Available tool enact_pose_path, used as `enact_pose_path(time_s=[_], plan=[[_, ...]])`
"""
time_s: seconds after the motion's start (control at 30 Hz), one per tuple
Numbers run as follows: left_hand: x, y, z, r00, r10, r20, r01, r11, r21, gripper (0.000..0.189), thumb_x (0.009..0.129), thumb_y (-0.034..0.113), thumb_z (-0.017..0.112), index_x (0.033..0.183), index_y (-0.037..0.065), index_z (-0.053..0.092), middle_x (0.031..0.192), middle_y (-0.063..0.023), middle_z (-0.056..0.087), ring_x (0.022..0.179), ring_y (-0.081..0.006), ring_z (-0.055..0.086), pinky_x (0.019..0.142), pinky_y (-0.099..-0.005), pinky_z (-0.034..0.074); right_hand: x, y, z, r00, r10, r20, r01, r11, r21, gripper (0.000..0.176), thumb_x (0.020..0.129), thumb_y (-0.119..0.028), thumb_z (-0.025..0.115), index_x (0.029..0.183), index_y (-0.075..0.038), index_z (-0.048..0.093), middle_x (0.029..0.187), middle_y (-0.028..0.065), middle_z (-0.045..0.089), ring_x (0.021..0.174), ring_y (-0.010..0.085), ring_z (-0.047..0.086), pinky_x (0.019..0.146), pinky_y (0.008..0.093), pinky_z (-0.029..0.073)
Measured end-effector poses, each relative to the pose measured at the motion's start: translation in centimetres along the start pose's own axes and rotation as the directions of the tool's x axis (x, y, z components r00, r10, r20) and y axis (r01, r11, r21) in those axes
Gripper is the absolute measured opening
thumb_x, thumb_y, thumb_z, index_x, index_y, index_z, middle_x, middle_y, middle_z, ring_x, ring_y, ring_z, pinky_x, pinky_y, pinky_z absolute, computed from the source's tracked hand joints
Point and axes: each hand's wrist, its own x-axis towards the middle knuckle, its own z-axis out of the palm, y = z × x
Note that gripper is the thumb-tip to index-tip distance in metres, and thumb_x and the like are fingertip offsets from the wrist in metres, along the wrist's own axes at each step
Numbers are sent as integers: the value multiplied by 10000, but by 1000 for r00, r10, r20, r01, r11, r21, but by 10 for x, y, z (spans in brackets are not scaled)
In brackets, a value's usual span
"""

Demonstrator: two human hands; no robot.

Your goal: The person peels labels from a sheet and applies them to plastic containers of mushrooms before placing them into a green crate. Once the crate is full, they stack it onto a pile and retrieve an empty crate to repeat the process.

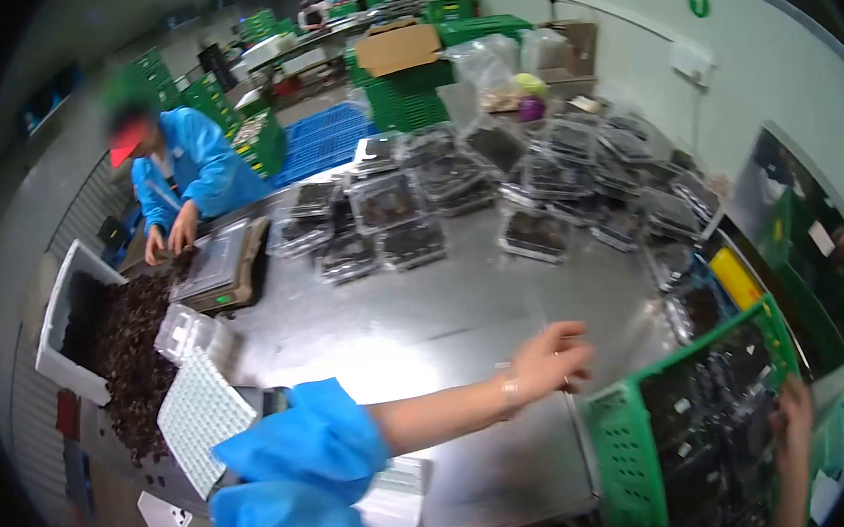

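My left hand (pixel 549 361) hovers over the steel table (pixel 446 312), fingers partly curled and apart, with nothing in it. Below and right of it, a green crate (pixel 628 456) holds several clear packs of dark contents (pixel 717 418), some with small white labels. At the crate's right side is my right hand (pixel 793 417), near the rim; blur and the view angle hide what its fingers hold, if anything. Many closed clear packs (pixel 384 201) of dark pieces are piled across the table's far side.
A co-worker in blue (pixel 207 162) handles dark pieces by a scale (pixel 221 266) at the left. Nearby are a tipped white box (pixel 71 324), a dark loose heap (pixel 138 339), empty clear trays (pixel 192 336) and a sheet of labels (pixel 205 418). Green crates (pixel 408 99) stand behind.
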Motion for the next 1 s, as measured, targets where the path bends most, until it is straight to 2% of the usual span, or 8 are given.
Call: enact_pose_path(time_s=[0.17,0.3,0.4,0.5,0.6,0.73,0.8,1.0], plan=[[-113,-8,-218,815,-187,-549,439,817,374,572,770,229,577,1246,14,342,1109,-164,496,860,-210,583,663,-317,522,-19,-157,246,694,-57,717,302,928,-219,241,765,-110,547,996,-41,531,927,40,540,806,100,505,653,233,415],[-130,-18,-393,723,116,-681,591,406,697,662,703,370,645,1170,-35,408,1052,-231,542,992,-331,528,868,-359,414,-12,-131,482,484,28,875,272,945,-181,369,777,-166,577,1111,-42,482,1048,60,526,929,131,498,709,282,449],[-105,-23,-520,493,412,-767,714,312,627,657,695,372,643,1188,3,414,1134,-225,447,1062,-362,444,903,-396,375,12,-55,631,637,177,750,256,869,-423,613,780,-285,580,1266,-26,311,1258,136,374,1097,245,407,699,311,454],[-72,-11,-608,513,540,-667,634,284,719,721,690,496,608,1194,12,430,1192,-210,444,1104,-350,426,926,-408,351,31,-15,710,816,235,529,125,821,-557,710,743,-378,609,1264,-19,287,1245,152,384,1075,266,431,702,355,457],[-33,-3,-647,495,479,-725,527,498,689,845,662,612,560,1236,14,394,1220,-191,439,1129,-320,430,938,-391,340,44,12,741,901,241,361,0,833,-553,630,726,-388,638,1166,-4,401,1130,144,488,974,267,513,713,393,465],[24,-47,-650,409,595,-692,465,516,719,1028,592,685,574,1308,18,260,1298,-225,308,1128,-364,424,951,-389,339,61,38,730,722,453,523,-295,885,-360,428,737,-313,652,1028,-26,526,1025,105,561,913,248,547,749,412,462],[6,-30,-600,664,477,-576,379,448,809,1022,598,702,554,1295,8,277,1235,-235,347,1112,-388,430,943,-387,350,53,48,705,651,408,639,-464,881,-90,310,775,-229,622,1010,-38,553,1018,90,581,911,223,560,785,414,456],[0,-11,-544,805,417,-423,465,2,886,892,653,712,487,1201,12,420,1160,-172,409,1102,-300,431,905,-396,350,16,39,561,616,377,692,-498,866,-29,304,762,-143,588,1048,-54,531,1010,93,590,902,229,572,700,424,490]])
